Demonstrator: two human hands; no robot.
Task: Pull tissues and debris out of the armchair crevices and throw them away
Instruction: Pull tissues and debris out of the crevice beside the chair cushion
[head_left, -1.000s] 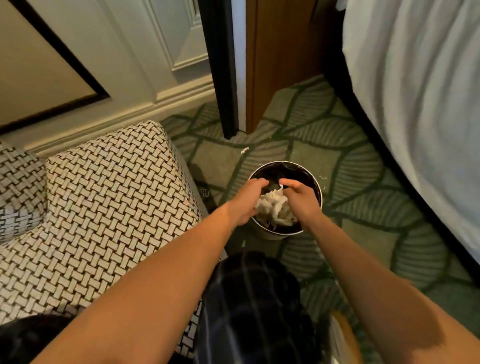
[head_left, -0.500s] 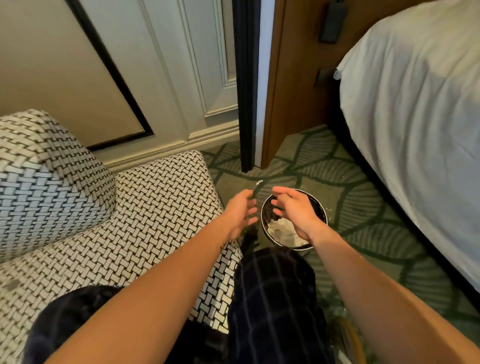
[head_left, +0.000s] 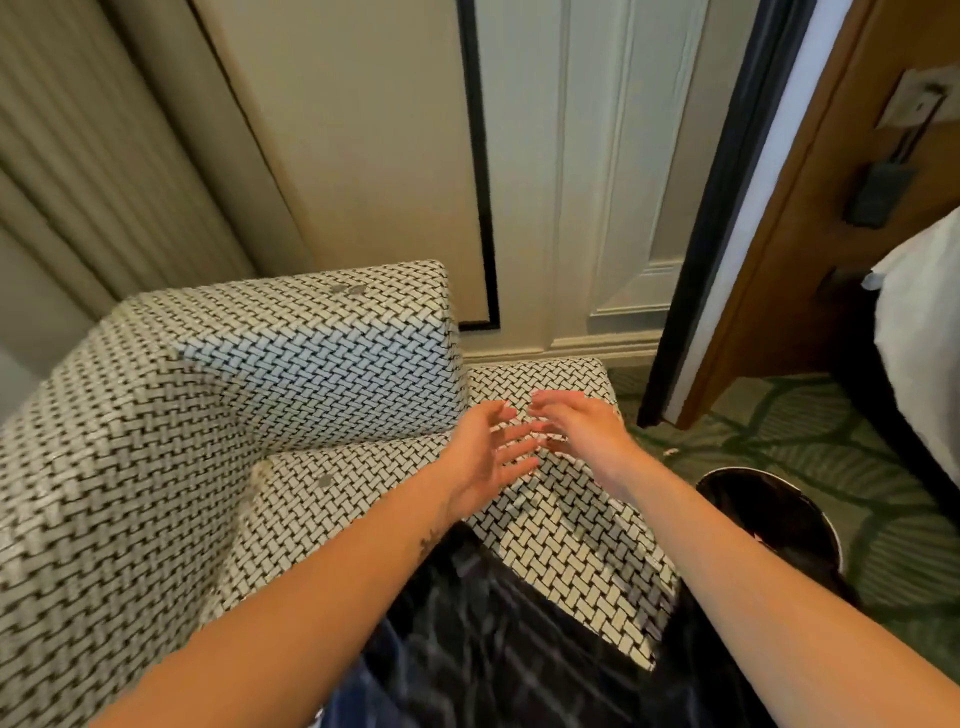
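Both hands hovered close together above the armchair (head_left: 260, 374) seat. The left hand (head_left: 483, 452) had its fingers spread wide and straight, palm turned inward, holding nothing. The right hand (head_left: 582, 431) had its fingers loosely extended and was also empty. A dark bin (head_left: 769, 504) stood on the carpet (head_left: 779, 441) just right of the armchair, its contents too dark to tell.

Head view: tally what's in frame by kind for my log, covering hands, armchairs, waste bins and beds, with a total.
Hands: 2 (left hand, right hand, both open and holding nothing)
Armchair: 1
Waste bin: 1
Bed: 1
Total: 5
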